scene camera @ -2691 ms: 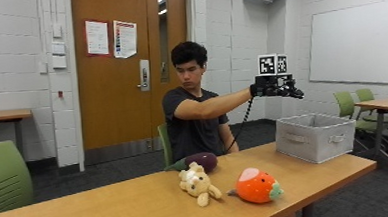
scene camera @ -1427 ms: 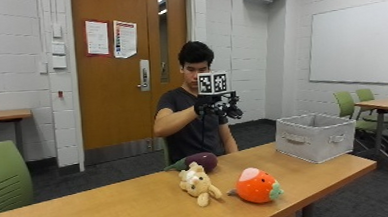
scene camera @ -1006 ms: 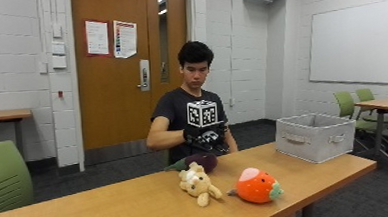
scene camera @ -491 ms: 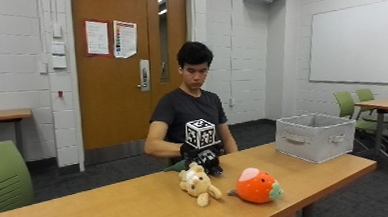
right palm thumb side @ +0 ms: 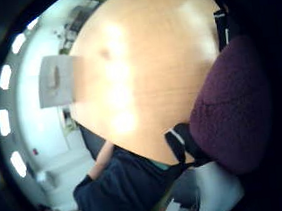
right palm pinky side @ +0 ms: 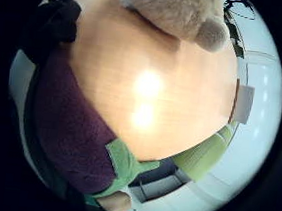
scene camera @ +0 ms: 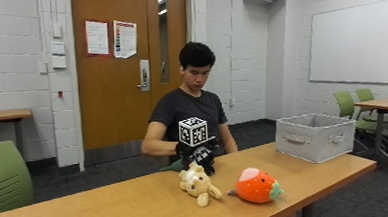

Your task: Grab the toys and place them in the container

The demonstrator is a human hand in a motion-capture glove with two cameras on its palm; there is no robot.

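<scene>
**Gloved hand down at the purple toy; 2 toys lie free on the table**

Outside view: the gloved right hand [scene camera: 200, 157] is lowered at the far edge of the table [scene camera: 119, 205], directly behind the cream plush toy [scene camera: 198, 183]. Whether its fingers are spread, curled or gripping cannot be told; the hand blocks them from this side and neither palm view shows them.

Palm views: the purple plush toy [right palm pinky side: 73, 134] fills much of both pictures, so it sits close against the palm. It lies on the table surface. A green leafy part [right palm pinky side: 125, 162] is attached at 1 end of it. In the outside view only this green part [scene camera: 175, 165] shows, just beside the glove; the purple body is hidden behind the hand.

Cream plush toy: lying on the table just in front of the gloved hand, limbs pointing toward the near edge. Contact with the glove cannot be confirmed.

Orange plush toy [scene camera: 254, 185]: on the table just beside the cream toy, on the container's side, apart from the hand.

Container [scene camera: 314, 137]: a grey fabric bin with a handle on its face, standing upright at the end of the table, well apart from all 3 toys. Its contents cannot be seen.

The person's other arm [scene camera: 230, 144] is down behind the table.
</scene>
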